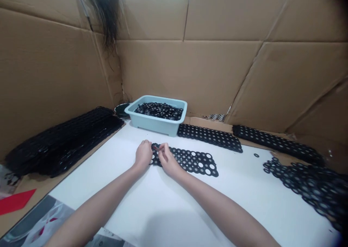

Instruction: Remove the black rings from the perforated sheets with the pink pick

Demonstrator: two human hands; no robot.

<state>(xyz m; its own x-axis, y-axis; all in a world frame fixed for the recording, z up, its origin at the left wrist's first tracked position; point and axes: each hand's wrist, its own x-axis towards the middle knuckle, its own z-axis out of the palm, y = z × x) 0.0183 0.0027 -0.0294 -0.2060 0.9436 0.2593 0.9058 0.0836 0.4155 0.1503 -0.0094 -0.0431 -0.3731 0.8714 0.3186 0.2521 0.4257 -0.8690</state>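
Observation:
A black perforated sheet (194,160), full of round holes, lies flat on the white table surface (152,200). My left hand (143,154) rests curled on the sheet's left end, fingers closed against it. My right hand (167,159) sits beside it, fingertips pinched together at the sheet's left edge; what they pinch is too small to make out. A pale blue tub (157,118) holding several black rings stands just behind the hands.
A thick stack of black perforated sheets (65,140) lies at the left. More strips (209,136) (277,142) lie behind, and a loose pile (307,183) at the right. One loose ring (256,155) sits alone. Cardboard walls (190,65) enclose the space. A red scrap (16,201) lies front left.

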